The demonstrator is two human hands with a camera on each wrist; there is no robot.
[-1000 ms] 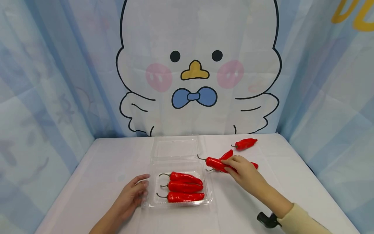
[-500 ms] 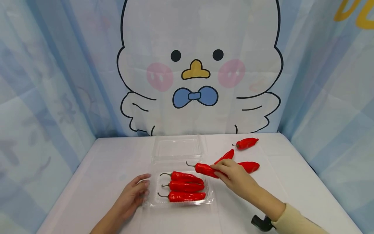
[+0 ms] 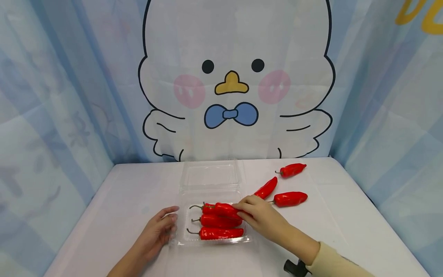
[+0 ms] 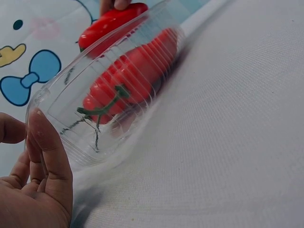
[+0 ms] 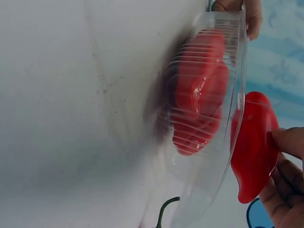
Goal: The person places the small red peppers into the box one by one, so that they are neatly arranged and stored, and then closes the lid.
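A clear plastic clamshell box (image 3: 185, 227) lies with its lid folded back on the table, holding three red chili peppers (image 3: 221, 233) side by side, stems to the left. Over the far pepper, my right hand (image 3: 264, 217) pinches another red pepper (image 5: 256, 147) between thumb and fingers near its tip end. In the right wrist view this pepper hangs just above the box rim. My left hand (image 3: 159, 232) rests at the box's left side, its fingertips (image 4: 45, 133) touching the wall with fingers loosely extended.
Three more red peppers lie on the white table right of the box: one at the back (image 3: 292, 170), one slanted (image 3: 267, 187) and one farther right (image 3: 290, 199). The lid (image 3: 209, 175) reaches the table's back edge. A dark camera mount (image 3: 294, 267) sits under the right wrist.
My right hand has carried its pepper leftward and toward me, from beside the loose peppers to over the far pepper in the box. My left hand has stayed in place.
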